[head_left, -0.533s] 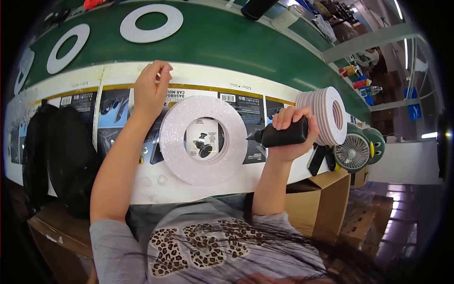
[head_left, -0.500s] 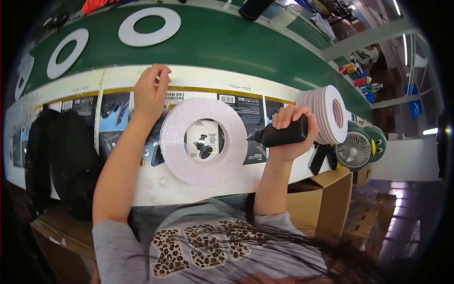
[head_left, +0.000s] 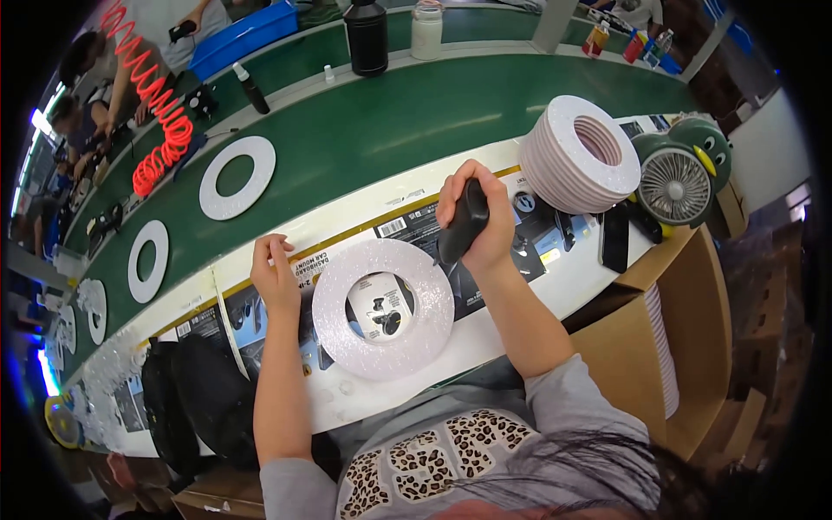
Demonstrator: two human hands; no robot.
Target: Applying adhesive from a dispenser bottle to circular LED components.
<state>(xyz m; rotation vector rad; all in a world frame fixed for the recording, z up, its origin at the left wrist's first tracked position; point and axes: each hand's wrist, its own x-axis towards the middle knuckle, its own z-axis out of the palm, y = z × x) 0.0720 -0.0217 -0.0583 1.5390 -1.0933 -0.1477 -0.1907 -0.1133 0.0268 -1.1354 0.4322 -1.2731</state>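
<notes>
Right fingers snug round black bottle, nozzle seemingly near white ring; left fingers half-curled, empty.

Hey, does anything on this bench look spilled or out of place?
Possibly: small clear spots mark the white worktop, just near-left of the flat sparkly ring. They resemble residue, though I can't tell what they are.

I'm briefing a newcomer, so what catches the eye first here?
A bright red coiled hose stands out at upper left. A glittery white ring lies in the middle, the right hand holding a black bottle near its rim. A green fan stands far right.
</notes>
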